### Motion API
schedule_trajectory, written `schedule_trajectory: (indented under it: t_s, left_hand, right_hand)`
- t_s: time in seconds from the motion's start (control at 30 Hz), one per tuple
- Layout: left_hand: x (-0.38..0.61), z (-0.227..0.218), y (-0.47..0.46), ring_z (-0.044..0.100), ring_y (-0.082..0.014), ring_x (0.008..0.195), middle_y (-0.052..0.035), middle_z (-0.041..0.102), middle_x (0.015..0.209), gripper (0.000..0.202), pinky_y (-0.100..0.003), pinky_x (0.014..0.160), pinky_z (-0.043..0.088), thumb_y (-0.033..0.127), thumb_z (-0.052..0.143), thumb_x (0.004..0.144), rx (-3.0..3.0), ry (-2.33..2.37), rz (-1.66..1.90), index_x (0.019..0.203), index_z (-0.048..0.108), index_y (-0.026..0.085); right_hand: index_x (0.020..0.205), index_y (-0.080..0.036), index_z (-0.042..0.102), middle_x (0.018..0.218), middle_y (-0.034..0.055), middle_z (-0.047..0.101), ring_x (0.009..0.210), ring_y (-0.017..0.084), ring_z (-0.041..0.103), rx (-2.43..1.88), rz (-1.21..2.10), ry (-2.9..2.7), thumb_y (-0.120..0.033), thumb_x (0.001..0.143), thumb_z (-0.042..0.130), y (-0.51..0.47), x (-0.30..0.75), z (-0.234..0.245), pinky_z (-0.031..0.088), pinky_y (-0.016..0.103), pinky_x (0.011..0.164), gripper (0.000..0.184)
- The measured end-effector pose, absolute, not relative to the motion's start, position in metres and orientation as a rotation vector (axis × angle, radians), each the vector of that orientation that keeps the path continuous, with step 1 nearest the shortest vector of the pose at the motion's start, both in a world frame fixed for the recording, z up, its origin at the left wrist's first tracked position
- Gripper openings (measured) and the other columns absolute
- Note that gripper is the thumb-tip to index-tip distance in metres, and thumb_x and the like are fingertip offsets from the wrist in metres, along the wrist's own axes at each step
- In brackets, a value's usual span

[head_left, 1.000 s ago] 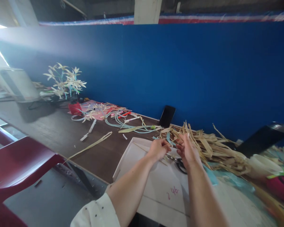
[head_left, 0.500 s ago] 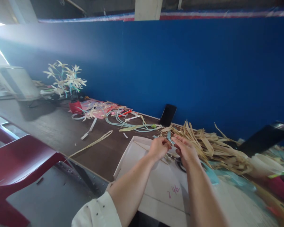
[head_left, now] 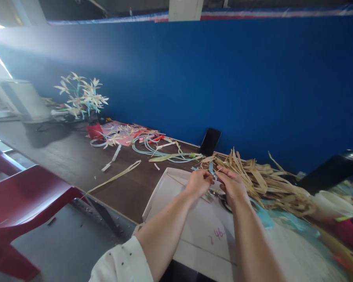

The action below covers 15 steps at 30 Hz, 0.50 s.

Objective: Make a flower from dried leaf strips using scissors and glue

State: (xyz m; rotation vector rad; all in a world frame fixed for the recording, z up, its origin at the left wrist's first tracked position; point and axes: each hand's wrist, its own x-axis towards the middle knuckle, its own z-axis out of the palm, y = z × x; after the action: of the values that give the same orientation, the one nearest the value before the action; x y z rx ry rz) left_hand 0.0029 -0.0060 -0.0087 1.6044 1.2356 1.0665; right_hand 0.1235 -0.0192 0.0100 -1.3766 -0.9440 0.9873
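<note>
Over a white cardboard box [head_left: 194, 223], my left hand [head_left: 197, 183] and my right hand [head_left: 232, 186] meet with bent fingers. Between their fingertips a small light blue strip [head_left: 211, 167] stands up; both hands pinch at its lower end. Whatever else they hold there is too small and covered to make out. Under my right hand lies a pair of scissors [head_left: 226, 204], its dark handle partly hidden by the hand. A thin stick [head_left: 176, 179] rests on the box beside my left hand. Dried leaf strips [head_left: 255, 178] are heaped just beyond my right hand.
A dark phone [head_left: 211, 141] leans against the blue partition [head_left: 253, 78]. Pale blue tubing [head_left: 141, 148] and scraps lie further left, near a red pot [head_left: 94, 131] with pale handmade flowers [head_left: 88, 96]. At right are a white bowl [head_left: 332, 205] and another dark device [head_left: 331, 172]. A red chair [head_left: 32, 196] stands left.
The view has shifted very slightly. Both hands stay together over the box with the light blue strip, and their fingers have barely moved.
</note>
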Motion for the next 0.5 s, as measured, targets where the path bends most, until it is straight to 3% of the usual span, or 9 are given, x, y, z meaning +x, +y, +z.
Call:
schedule_trajectory:
  t_s: [0.37, 0.5]
  left_hand:
    - [0.0030, -0.0082, -0.0060, 0.056, -0.0101, 0.059, -0.0023, 0.064, 0.068, 0.017, -0.023, 0.063, 0.045, 0.026, 0.050, 0.075, 1.624, 1.249, 1.038, 0.070, 0.062, 0.015]
    - [0.0034, -0.0096, -0.0050, 0.056, -0.0103, 0.059, -0.0031, 0.065, 0.069, 0.015, -0.022, 0.061, 0.044, 0.023, 0.050, 0.074, 1.575, 1.236, 1.053, 0.072, 0.062, 0.015]
  right_hand:
    - [0.103, -0.021, 0.064, 0.074, -0.0002, 0.062, 0.060, 0.010, 0.050, -1.389, 0.951, -0.972, -0.040, 0.056, 0.071, -0.0190, 0.1251, 0.0085, 0.030, 0.020, 0.048, 0.051]
    - [0.102, -0.022, 0.064, 0.083, 0.0021, 0.063, 0.065, 0.011, 0.052, -1.393, 0.984, -0.948, -0.042, 0.057, 0.070, -0.0215, 0.1228, 0.0134, 0.033, 0.019, 0.048, 0.049]
